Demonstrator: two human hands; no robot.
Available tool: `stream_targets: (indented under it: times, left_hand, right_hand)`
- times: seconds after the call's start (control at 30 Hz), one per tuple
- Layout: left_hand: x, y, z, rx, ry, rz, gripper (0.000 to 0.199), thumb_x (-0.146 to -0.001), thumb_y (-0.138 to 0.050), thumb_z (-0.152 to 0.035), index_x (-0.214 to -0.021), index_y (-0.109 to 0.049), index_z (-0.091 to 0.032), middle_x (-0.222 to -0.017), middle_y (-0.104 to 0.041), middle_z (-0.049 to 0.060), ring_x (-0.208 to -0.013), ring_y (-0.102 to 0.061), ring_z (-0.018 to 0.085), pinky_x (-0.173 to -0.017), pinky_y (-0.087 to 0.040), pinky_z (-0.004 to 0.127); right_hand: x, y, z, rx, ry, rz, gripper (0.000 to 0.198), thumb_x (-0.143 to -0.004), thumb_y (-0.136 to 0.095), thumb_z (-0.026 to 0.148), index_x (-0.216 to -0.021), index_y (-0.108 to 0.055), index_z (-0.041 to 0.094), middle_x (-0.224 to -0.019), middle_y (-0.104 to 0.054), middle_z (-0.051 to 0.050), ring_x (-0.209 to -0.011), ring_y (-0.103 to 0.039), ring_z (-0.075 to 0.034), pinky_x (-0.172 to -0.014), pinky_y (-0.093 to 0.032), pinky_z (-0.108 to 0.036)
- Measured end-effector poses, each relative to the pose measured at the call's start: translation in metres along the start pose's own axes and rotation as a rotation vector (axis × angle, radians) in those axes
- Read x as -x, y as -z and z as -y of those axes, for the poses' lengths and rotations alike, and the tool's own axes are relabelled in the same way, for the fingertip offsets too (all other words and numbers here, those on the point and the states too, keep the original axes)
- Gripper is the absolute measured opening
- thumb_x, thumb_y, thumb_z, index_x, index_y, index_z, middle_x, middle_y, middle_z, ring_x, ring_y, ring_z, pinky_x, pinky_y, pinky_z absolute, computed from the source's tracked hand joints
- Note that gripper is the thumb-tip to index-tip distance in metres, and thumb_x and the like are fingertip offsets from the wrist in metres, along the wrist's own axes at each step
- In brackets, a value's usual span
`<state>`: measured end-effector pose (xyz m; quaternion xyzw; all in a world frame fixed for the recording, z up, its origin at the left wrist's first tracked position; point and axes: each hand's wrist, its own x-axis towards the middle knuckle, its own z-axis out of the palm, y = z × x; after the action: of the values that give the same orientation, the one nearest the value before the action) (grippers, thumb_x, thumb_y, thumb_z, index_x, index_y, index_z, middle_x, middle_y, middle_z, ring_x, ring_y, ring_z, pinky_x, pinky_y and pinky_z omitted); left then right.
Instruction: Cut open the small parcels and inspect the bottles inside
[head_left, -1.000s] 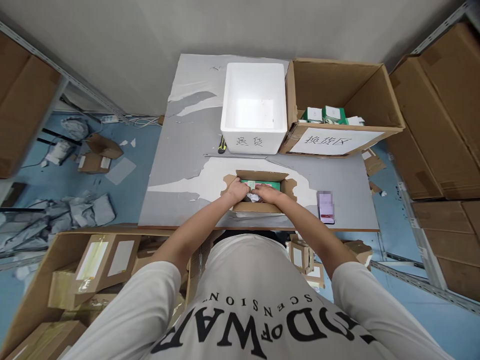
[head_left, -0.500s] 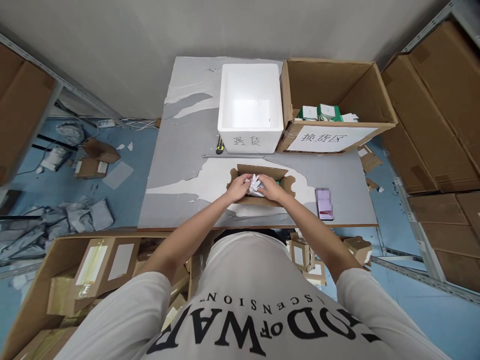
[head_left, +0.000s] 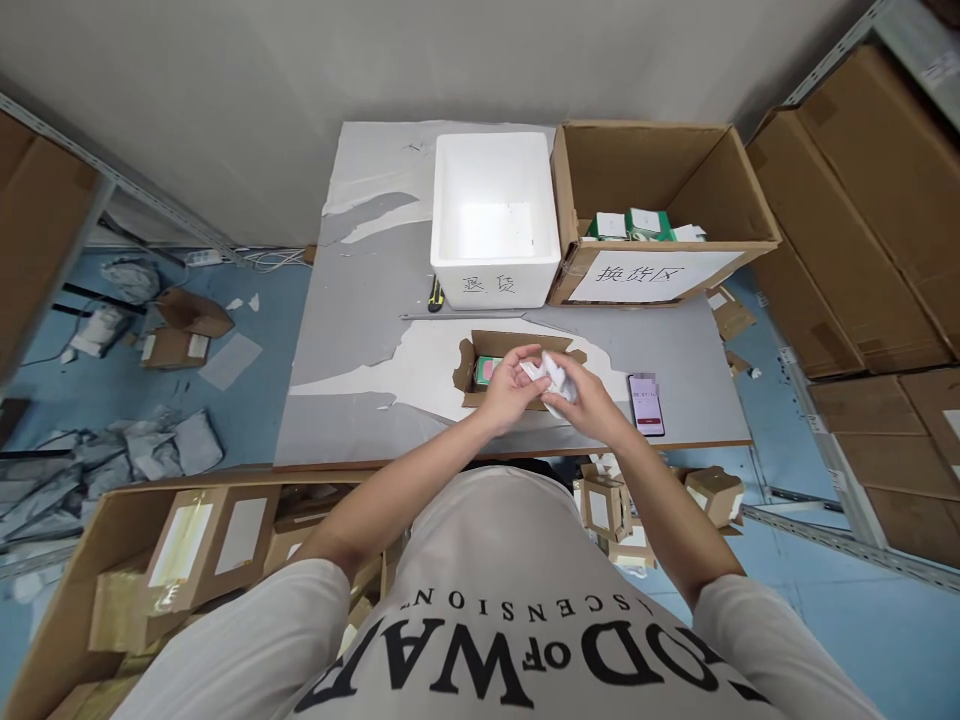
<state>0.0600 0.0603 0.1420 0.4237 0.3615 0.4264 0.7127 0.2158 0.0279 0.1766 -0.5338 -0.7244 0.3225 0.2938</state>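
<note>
A crumpled sheet of white paper [head_left: 553, 378] is held between my two hands, just above the near right part of a small open cardboard box [head_left: 510, 345]. My left hand [head_left: 510, 388] pinches its left edge. Closed around its right side is my right hand [head_left: 589, 400]. Inside the cardboard box, a green package with a pink patch [head_left: 486, 370] shows to the left of my hands. My hands hide the box's right part.
Behind stand a white foam box [head_left: 495, 285] and a large carton [head_left: 660, 275] holding green packages. A phone [head_left: 646, 405] lies at right, a yellow-black cutter [head_left: 436, 293] at left. A big carton of parcels [head_left: 112, 495] is below the table's left edge.
Both hands have lifted and shifted right with the crumpled paper, out of the cardboard box. The green package at the box's left now shows.
</note>
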Motion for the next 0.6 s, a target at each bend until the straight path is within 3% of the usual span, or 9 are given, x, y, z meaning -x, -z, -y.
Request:
stream_targets:
  times: [0.1, 0.17, 0.33, 0.47, 0.6]
  left_hand:
    - [0.017, -0.016, 0.027, 0.026, 0.041, 0.003, 0.051, -0.071, -0.075, -0.027, -0.114, -0.048, -0.021, -0.104, -0.058, 0.005, -0.082, -0.062, 0.011, -0.073, -0.051, 0.025]
    - [0.033, -0.016, 0.045, -0.034, 0.061, 0.046, 0.044, -0.075, -0.069, -0.022, -0.113, -0.048, -0.022, -0.096, -0.058, 0.003, -0.081, -0.062, 0.012, -0.073, -0.050, 0.025]
    - [0.071, 0.022, 0.077, -0.273, 0.215, 0.134, 0.039, -0.072, -0.063, -0.014, -0.110, -0.053, -0.021, -0.081, -0.059, -0.001, -0.069, -0.059, 0.012, -0.064, -0.049, 0.025]
    - [0.067, 0.061, 0.102, -0.418, 0.227, 0.140, 0.039, -0.069, -0.057, -0.007, -0.105, -0.055, -0.018, -0.091, -0.065, 0.002, -0.075, -0.064, 0.014, -0.069, -0.053, 0.028]
    - [0.036, 0.085, 0.121, -0.915, 0.097, 0.124, 0.034, -0.070, -0.050, -0.002, -0.099, -0.062, -0.016, -0.102, -0.069, 0.008, -0.094, -0.065, 0.020, -0.087, -0.052, 0.036]
  right_hand:
    - [0.028, -0.008, -0.007, 0.075, -0.058, 0.013, 0.038, -0.088, -0.051, 0.030, -0.125, -0.051, 0.021, -0.118, -0.060, -0.011, -0.108, -0.057, -0.025, -0.091, -0.046, -0.038]
    - [0.049, -0.021, -0.014, 0.103, -0.087, 0.043, 0.036, -0.087, -0.050, 0.024, -0.124, -0.053, 0.022, -0.114, -0.060, -0.011, -0.106, -0.057, -0.025, -0.090, -0.048, -0.038]
    - [0.086, -0.068, -0.031, 0.175, -0.074, 0.238, 0.041, -0.088, -0.046, 0.017, -0.127, -0.052, 0.027, -0.115, -0.058, -0.010, -0.103, -0.059, -0.024, -0.085, -0.052, -0.038]
    - [0.078, -0.105, -0.054, 0.286, -0.024, 0.395, 0.044, -0.089, -0.046, 0.015, -0.131, -0.050, 0.028, -0.122, -0.055, -0.011, -0.101, -0.061, -0.022, -0.082, -0.053, -0.036]
    - [0.049, -0.130, -0.088, 0.398, -0.023, 0.493, 0.057, -0.085, -0.045, 0.004, -0.137, -0.044, 0.028, -0.133, -0.050, -0.011, -0.114, -0.056, -0.022, -0.093, -0.048, -0.037]
